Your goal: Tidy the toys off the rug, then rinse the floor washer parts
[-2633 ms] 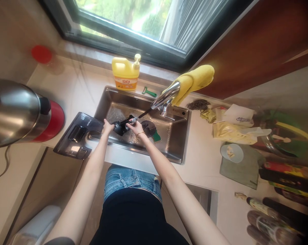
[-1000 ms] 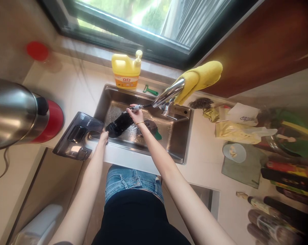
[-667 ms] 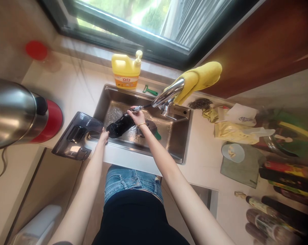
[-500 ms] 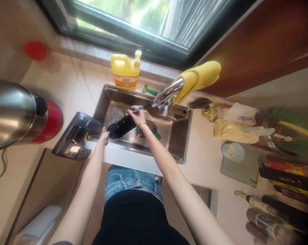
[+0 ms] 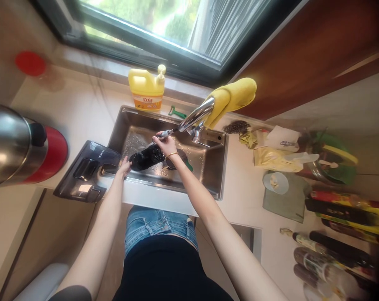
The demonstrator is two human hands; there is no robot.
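Observation:
A black brush roller (image 5: 147, 157), wet-looking, is held slantwise over the steel sink (image 5: 208, 184). My left hand (image 5: 124, 167) grips its lower left end. My right hand (image 5: 166, 145) is closed around the chrome pull-out spray head (image 5: 166, 133) of the faucet (image 5: 197, 115), just above the roller's upper right end. Water and splashes show on the sink floor. Under my right wrist lies a dark part with a green edge (image 5: 188, 166), mostly hidden. A dark translucent cleaner tank (image 5: 85, 169) rests at the sink's left edge, beside my left hand.
Behind the sink stand a yellow detergent jug (image 5: 147, 90) and a green peeler (image 5: 177, 112). A yellow cloth (image 5: 233, 98) drapes over the faucet. At left is a steel and red kettle (image 5: 48, 154). Packets, a small white bowl (image 5: 275, 183) and several bottles crowd the right counter.
The whole view has shifted slightly, so things sit a little farther left. Both hands keep their holds on the roller and the spray head.

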